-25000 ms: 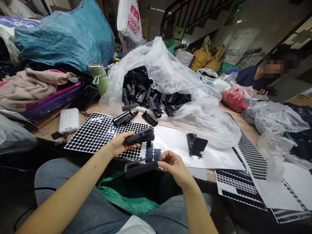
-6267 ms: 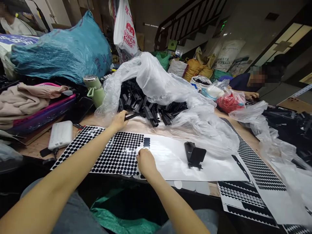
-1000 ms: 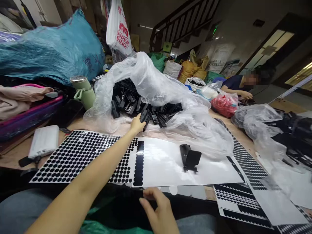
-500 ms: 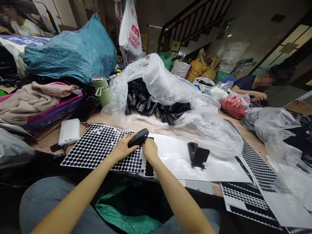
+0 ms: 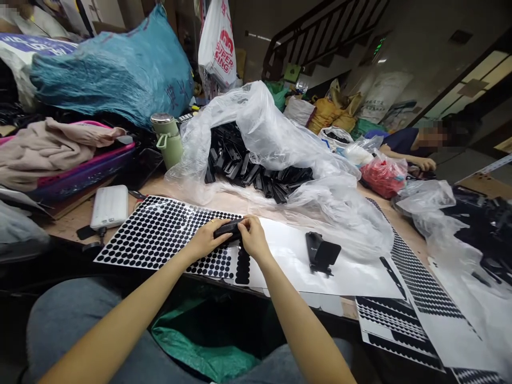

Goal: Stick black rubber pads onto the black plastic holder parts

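Note:
A small black plastic piece (image 5: 226,229), elongated and looking like a folded stand, is held between both hands above a sheet of black round stickers (image 5: 156,234). My left hand (image 5: 206,240) is closed around its left part, thumb along the near side. The fingers of my right hand (image 5: 253,237) are bent and pinch its right end. Whether a sticker is between those fingers is hidden. To the right, a black plastic stand (image 5: 323,253), unfolded with a flat plate, rests on a bare white backing sheet (image 5: 280,256).
Clear plastic wrap (image 5: 272,122) surrounds a heap of black plastic parts (image 5: 248,173) behind my hands. At left are a white power bank (image 5: 110,207), a green flask (image 5: 168,141) and a purple basket (image 5: 88,165). More sticker sheets (image 5: 416,266) lie right. A co-worker (image 5: 412,141) sits beyond.
My right hand has risen from beside the black plastic piece onto its right end. The piece has tipped flatter and sunk slightly. The view has shifted a little.

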Demonstrator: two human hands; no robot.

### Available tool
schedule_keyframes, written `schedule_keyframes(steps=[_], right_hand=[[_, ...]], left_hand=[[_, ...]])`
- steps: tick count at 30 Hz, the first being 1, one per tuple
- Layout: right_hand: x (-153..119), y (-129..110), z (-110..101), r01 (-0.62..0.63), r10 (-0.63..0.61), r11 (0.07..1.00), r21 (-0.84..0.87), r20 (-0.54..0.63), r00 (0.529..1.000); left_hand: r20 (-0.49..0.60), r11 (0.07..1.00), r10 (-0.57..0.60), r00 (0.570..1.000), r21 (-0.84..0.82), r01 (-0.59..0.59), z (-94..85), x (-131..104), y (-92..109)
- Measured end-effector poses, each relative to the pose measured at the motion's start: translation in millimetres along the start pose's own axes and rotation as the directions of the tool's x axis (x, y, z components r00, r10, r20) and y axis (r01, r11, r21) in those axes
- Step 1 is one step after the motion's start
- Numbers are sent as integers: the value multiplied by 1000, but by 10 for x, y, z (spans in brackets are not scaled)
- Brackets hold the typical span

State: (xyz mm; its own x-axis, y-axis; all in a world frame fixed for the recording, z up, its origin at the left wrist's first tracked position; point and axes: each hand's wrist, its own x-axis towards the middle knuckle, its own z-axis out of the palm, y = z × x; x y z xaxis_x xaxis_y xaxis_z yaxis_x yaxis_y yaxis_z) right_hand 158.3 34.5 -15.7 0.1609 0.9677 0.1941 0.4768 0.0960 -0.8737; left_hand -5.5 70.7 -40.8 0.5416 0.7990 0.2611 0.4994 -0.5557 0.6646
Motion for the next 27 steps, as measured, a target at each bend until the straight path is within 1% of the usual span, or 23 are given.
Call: schedule_keyframes(steps=[3,6,12,15,17,19,21,22,24,25,27], right_hand=[[-2,45,58,-45,44,999,-5,-30,999],[-10,53,58,-59,58,998,-28,-31,998],[-49,-5,82,-62,60,996,-61,-38,997],[-57,-12,99,-39,34,995,-93,-53,998],[-39,22,61,-40,29,993,-115,-95,995],[-8,87,-25,-111,83,983,-146,-186,979],[16,167,-124,-215,161,948,-234,-228,960],[22,203,-161,-253,194,923,-291,-216,957],[20,254,-186,-278,236,880,-384,-155,959],[19,266,-170,-282,249,868,-408,-133,959],[32,267,-97,-298,270,855,-424,-127,954]], left_hand=[[-4,1000,6,1000,7,-6,16,15,-12],[-13,1000,18,1000,14,-18,26,13,-18],[-4,999,36,999,21,-36,30,-5,-1],[1,998,45,999,33,-45,32,-1,22],[3,998,41,999,39,-41,19,5,26],[-33,998,15,999,55,-13,-19,5,10],[-91,997,-15,996,77,22,-81,-8,-29],[-110,996,-24,994,88,34,-118,-20,-56],[-116,993,-27,993,110,40,-195,-57,-114],[-112,992,-26,993,119,39,-233,-79,-141],[-100,991,-24,995,130,37,-303,-135,-175]])
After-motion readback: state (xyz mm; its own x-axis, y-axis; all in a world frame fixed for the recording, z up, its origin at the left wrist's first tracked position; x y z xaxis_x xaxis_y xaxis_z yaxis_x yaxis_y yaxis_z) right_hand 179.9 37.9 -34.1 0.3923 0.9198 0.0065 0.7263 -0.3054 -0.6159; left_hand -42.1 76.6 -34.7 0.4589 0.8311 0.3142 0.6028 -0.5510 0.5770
